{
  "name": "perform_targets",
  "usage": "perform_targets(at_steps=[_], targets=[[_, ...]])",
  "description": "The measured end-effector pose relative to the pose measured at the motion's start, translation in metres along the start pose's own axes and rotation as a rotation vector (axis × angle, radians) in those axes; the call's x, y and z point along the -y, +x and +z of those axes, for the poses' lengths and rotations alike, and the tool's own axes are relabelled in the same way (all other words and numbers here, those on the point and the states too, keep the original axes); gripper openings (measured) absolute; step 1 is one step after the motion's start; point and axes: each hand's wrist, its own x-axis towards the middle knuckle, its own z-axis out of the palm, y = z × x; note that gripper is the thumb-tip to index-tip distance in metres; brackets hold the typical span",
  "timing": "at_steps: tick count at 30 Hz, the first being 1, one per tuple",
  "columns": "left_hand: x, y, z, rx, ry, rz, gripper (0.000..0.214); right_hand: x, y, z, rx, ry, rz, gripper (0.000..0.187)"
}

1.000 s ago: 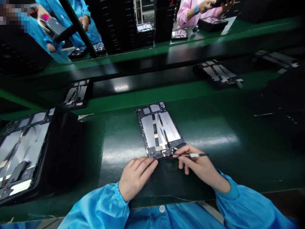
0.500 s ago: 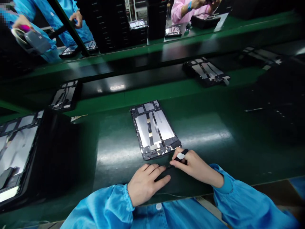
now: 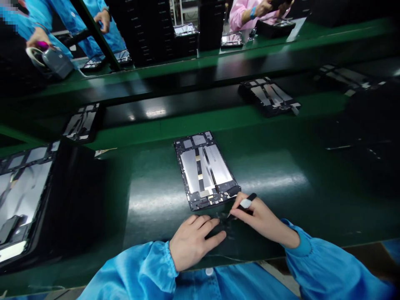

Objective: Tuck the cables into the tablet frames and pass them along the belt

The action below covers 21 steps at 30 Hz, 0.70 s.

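While the left hand (image 3: 198,241) lies palm down on the green bench (image 3: 153,229), released, with its fingers loosely stretched and its thumb spread apart, the right hand (image 3: 254,214) pinches a slim dark tool (image 3: 252,198) with a white band. The tool slants, its tip pointing down toward the left fingertips; whether it touches the bench I cannot tell. Just beyond both hands, the opened tablet (image 3: 206,168) lies flat and askew on the bench, silver plates and dark ribbons showing, its near right corner just beside the right hand's fingers. At the left, a second tablet (image 3: 34,179) lies on a dark pile (image 3: 78,191). Farther back, more tablets (image 3: 270,96) lie along a dark strip (image 3: 187,101). Beyond it, a co-worker's hand (image 3: 39,37) is at a grey device (image 3: 56,62), and a pink sleeve (image 3: 239,14) shows at right.
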Motion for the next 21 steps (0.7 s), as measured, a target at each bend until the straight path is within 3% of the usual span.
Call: perform_targets(at_steps=[4, 8, 12, 21], targets=[[0.004, -0.004, -0.01, -0.093, 0.0, 0.002, 0.025, 0.014, 0.02, -0.006, -0.081, 0.213, 0.028, 0.03], [0.019, -0.017, -0.022, -0.212, 0.006, -0.133, 0.019, 0.029, 0.054, 0.003, 0.067, 0.283, 0.111, 0.03], [0.032, -0.027, -0.023, -0.27, 0.042, -0.224, 0.018, 0.032, 0.077, 0.016, 0.213, 0.283, 0.173, 0.029], [0.035, -0.029, -0.012, -0.26, 0.061, -0.246, 0.02, 0.03, 0.086, 0.022, 0.307, 0.26, 0.219, 0.026]])
